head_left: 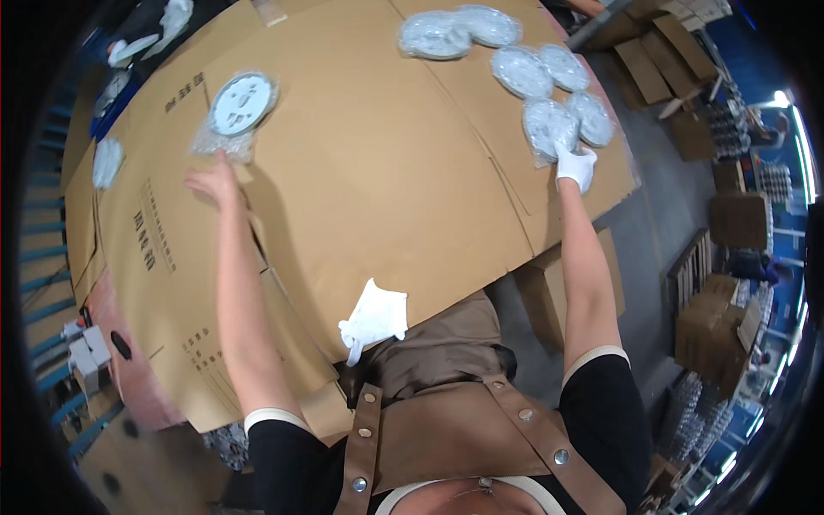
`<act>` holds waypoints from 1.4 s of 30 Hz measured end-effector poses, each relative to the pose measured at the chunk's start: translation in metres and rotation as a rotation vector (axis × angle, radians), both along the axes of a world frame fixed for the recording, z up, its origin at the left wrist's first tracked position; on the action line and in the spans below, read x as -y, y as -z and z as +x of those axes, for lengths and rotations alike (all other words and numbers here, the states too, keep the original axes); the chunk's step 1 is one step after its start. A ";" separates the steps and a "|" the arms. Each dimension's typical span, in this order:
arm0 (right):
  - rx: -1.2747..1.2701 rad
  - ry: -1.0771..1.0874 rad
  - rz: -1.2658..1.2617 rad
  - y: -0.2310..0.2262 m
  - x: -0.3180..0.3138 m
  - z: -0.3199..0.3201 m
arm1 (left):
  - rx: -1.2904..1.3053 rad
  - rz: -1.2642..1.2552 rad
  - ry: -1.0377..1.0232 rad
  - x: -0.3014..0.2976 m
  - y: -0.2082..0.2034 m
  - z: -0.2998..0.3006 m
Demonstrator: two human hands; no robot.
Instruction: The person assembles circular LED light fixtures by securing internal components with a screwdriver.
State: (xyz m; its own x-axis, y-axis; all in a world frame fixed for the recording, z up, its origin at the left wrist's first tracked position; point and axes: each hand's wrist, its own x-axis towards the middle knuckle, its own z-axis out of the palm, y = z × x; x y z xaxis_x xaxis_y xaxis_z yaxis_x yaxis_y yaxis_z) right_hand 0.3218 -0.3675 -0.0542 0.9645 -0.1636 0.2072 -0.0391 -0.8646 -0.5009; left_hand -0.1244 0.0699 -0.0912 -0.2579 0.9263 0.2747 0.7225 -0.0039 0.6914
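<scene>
I've got both arms stretched out over the cardboard. My bare left hand is loose, fingers released, touching the near edge of a bagged white disc at the cardboard's far left. My gloved right hand grips the bag of another disc at the far right, in a cluster of bagged discs. A spare glove lies on the cardboard's near edge.

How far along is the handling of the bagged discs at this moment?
Done: one bagged white disc lies apart at far left. In hand: bare left hand touches its bag; gloved right hand rests on the nearest bagged disc. Left: about six discs clustered at right.
</scene>
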 end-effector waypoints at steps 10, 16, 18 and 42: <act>-0.566 -0.386 0.802 0.011 0.013 -0.098 | 0.793 -0.770 0.879 0.270 -0.058 0.058; -0.655 -0.818 0.621 -0.031 0.024 -0.235 | 0.903 -0.873 0.708 0.349 -0.051 0.051; -0.584 -0.876 0.568 -0.030 0.031 -0.250 | 0.871 -0.805 0.705 0.353 -0.039 0.028; -0.452 -1.282 0.669 -0.040 0.080 -0.412 | 1.634 -1.012 0.514 0.392 -0.027 -0.028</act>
State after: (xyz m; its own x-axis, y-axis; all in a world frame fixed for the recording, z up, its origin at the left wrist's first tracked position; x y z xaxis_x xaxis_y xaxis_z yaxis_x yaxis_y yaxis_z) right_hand -0.0903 -0.4479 -0.0142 0.4840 0.8701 0.0937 0.2876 -0.0570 -0.9561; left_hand -0.1527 -0.3220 -0.0645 0.6185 0.6213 -0.4811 -0.4252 0.7795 0.4600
